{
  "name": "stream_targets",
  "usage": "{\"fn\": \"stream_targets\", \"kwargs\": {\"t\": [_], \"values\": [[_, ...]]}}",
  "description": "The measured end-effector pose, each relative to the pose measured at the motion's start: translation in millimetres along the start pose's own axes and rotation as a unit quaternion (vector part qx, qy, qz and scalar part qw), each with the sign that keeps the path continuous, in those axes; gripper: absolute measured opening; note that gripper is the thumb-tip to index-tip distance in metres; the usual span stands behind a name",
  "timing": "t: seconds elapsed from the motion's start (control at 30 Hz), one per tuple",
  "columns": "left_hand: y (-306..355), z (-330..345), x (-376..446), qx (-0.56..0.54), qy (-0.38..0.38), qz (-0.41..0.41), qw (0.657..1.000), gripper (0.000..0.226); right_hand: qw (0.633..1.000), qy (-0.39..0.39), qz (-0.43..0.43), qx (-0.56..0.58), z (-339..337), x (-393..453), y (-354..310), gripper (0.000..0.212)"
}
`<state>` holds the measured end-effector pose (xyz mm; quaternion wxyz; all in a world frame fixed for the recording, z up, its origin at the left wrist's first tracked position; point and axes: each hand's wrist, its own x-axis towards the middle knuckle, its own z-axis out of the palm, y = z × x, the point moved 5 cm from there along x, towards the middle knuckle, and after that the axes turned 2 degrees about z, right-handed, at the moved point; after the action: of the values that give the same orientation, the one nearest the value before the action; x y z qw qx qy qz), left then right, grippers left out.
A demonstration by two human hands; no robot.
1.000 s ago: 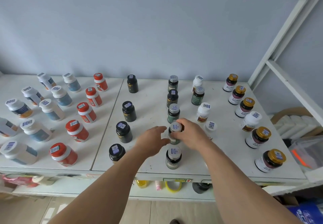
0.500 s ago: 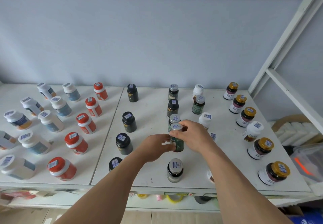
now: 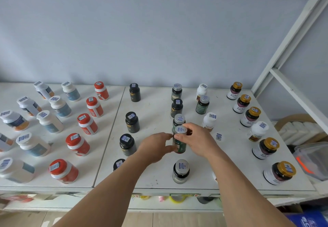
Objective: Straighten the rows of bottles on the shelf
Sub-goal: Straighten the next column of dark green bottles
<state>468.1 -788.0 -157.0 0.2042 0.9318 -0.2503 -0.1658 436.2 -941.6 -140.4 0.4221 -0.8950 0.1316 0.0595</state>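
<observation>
A dark green bottle with a silver cap (image 3: 180,139) stands in the middle column of the white shelf (image 3: 156,120). My right hand (image 3: 197,138) grips it from the right. My left hand (image 3: 156,147) touches its left side with the fingertips. Behind it in the same column stand a silver-capped bottle (image 3: 179,120), a black-capped one (image 3: 177,108) and another silver-capped one (image 3: 176,92). In front stands a silver-capped bottle (image 3: 181,171). My right wrist hides part of a white-capped bottle (image 3: 219,136).
Black bottles (image 3: 132,122) form a column to the left, red-capped (image 3: 87,124) and white bottles (image 3: 49,121) further left. Gold-capped bottles (image 3: 250,116) run along the right edge by the white frame (image 3: 291,92). A plastic bin (image 3: 314,159) sits beyond the right edge.
The green bottle has moved back a little, closer to the silver-capped bottle behind it, with both hands following. The camera has tilted slightly upward.
</observation>
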Motion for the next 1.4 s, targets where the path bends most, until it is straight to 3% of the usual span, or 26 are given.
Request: {"fn": "stream_targets", "kwargs": {"t": [0.1, 0.27, 0.57, 0.7, 0.8, 1.03, 1.23, 1.4], "values": [[1, -3, -2, 0.094, 0.009, 0.037, 0.995, 0.052, 1.000, -0.006, 0.007, 0.012, 8, -4, 6, 0.035], [1, -3, -3, 0.128, 0.023, 0.061, 0.990, 0.050, 1.000, -0.010, 0.020, 0.021, 21, -8, 14, 0.037], [-6, -13, 7, 0.118, 0.034, 0.054, 0.991, 0.050, 0.998, -0.041, 0.050, 0.014, 18, -9, 19, 0.075], [-5, -17, 19, 0.106, 0.038, 0.036, 0.993, 0.048, 0.997, 0.002, 0.040, 0.070, 2, 1, 10, 0.064], [-4, -19, 29, 0.097, 0.039, 0.020, 0.994, 0.048, 0.999, 0.025, 0.026, 0.034, -11, 24, 2, 0.059], [-8, -14, 58, 0.054, 0.016, -0.039, 0.998, 0.054, 0.995, -0.058, 0.008, -0.079, -3, 73, 2, 0.073], [-20, -2, 71, -0.074, 0.001, -0.086, 0.994, 0.063, 0.997, -0.046, 0.001, -0.065, -2, 86, 10, 0.056], [-18, -4, 74, -0.157, 0.003, -0.079, 0.985, 0.049, 0.998, -0.033, -0.009, -0.047, -14, 86, 0, 0.042]]}}
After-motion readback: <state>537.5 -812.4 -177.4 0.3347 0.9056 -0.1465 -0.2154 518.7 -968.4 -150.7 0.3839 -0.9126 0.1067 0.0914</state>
